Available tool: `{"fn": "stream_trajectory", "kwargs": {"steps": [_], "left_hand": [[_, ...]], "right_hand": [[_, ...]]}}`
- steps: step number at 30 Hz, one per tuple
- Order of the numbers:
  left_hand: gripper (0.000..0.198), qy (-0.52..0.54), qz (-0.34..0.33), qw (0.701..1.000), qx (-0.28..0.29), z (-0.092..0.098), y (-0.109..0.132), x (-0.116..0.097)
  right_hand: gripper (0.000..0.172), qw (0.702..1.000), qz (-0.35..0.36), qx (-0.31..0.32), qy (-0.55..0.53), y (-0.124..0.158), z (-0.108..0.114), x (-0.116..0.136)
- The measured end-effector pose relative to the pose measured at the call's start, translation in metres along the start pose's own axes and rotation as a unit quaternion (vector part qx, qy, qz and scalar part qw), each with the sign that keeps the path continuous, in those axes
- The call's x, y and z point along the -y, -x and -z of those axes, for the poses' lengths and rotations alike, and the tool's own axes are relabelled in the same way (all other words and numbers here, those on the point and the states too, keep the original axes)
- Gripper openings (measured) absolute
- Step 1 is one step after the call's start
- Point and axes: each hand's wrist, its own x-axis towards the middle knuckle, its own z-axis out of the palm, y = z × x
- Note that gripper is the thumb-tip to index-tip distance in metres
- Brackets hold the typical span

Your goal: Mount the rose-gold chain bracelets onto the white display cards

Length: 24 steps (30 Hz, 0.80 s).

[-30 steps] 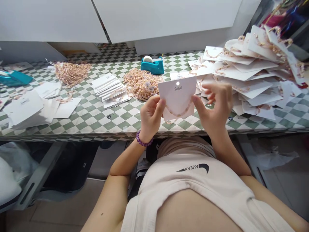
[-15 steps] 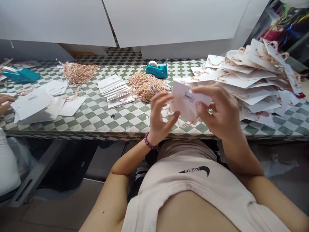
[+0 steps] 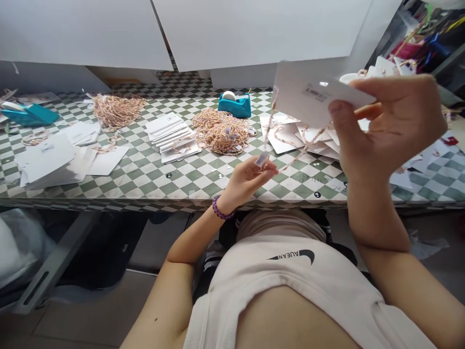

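Note:
My right hand (image 3: 388, 126) is raised at the right, pinching a white display card (image 3: 298, 97) by its corner between thumb and fingers. The card faces me with a printed barcode label and a small punched hole. From it hangs a thin rose-gold beaded chain (image 3: 269, 127), stretched down in a loop. My left hand (image 3: 247, 179), with a purple bead bracelet on the wrist, pinches the low end of that chain, where a small pale tag (image 3: 260, 160) shows. Behind the hands lies a heap of rose-gold chains (image 3: 221, 133).
A teal tape dispenser (image 3: 235, 104) stands behind the heap. Left of it are a stack of white cards (image 3: 170, 135) and another chain bundle (image 3: 118, 111). More cards (image 3: 51, 155) and a second teal dispenser (image 3: 32, 114) sit at far left. Carded chains (image 3: 283, 138) pile up at right.
My right hand has lifted the card up and to the right. My left hand has let go of the card and now holds the chain below it. The other person's hand at far left has left view.

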Motion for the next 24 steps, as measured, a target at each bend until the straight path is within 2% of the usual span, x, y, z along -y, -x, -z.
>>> {"fn": "stream_trajectory", "kwargs": {"steps": [2,5,7,10,12,14,16,18,21,24], "left_hand": [[0.007,-0.130,-0.124,0.982,-0.065,0.004,0.000,0.002],[0.016,-0.316,-0.294,0.894,-0.123,0.013,-0.002,-0.001],[0.021,-0.386,-0.351,0.843,-0.129,0.018,-0.005,-0.010],[0.019,-0.427,-0.379,0.815,-0.103,0.020,-0.016,-0.028],[0.013,-0.416,-0.363,0.831,-0.062,0.021,-0.028,-0.039],[0.003,-0.371,-0.304,0.876,-0.045,0.021,-0.043,-0.047],[0.016,-0.333,-0.259,0.906,-0.042,0.022,-0.060,-0.051],[0.022,-0.343,-0.252,0.905,-0.008,0.025,-0.075,-0.050],[0.018,-0.362,-0.247,0.897,0.053,0.028,-0.091,-0.042],[0.013,-0.343,-0.214,0.910,0.086,0.030,-0.096,-0.030]], "right_hand": [[0.026,0.998,-0.040,0.019,0.036,-0.001,0.004,-0.011],[0.022,0.993,-0.100,0.033,0.049,0.003,0.007,-0.035],[0.025,0.987,-0.147,0.050,0.032,0.008,0.006,-0.051],[0.029,0.976,-0.206,0.070,-0.023,0.017,0.000,-0.067],[0.035,0.964,-0.236,0.097,-0.072,0.022,-0.005,-0.071],[0.042,0.947,-0.266,0.139,-0.117,0.025,-0.008,-0.070],[0.045,0.926,-0.298,0.178,-0.150,0.025,-0.011,-0.067],[0.046,0.905,-0.330,0.201,-0.181,0.025,-0.014,-0.063],[0.046,0.881,-0.359,0.217,-0.221,0.025,-0.016,-0.060],[0.050,0.867,-0.373,0.234,-0.234,0.028,-0.016,-0.064]]}}
